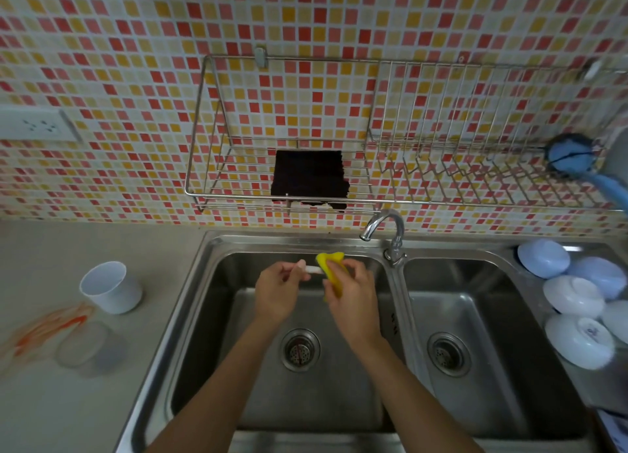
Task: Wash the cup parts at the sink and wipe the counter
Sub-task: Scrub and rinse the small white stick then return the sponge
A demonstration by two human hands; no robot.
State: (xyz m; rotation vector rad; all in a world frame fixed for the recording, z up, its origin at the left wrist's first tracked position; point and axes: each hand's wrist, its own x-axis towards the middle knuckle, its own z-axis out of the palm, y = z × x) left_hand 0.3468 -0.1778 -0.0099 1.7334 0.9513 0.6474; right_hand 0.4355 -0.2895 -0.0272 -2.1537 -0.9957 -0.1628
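So the small white cup part (311, 269) sits over the left sink basin (217, 316), pinched in my left hand (277, 293), one end poking out toward the yellow sponge (331, 272). My right hand (351, 296) has the sponge squeezed in its fingers, wrapped right against that end. The white cup (110, 287) stands on the counter (68, 401) left of the sink, well apart.

Sitting on the worktop (51, 248) left of the sink (217, 248): cup (110, 287), lid (83, 344) before it. Hanging behind the sink: rack (373, 201). Lying stacked right of it: bowls (574, 296).
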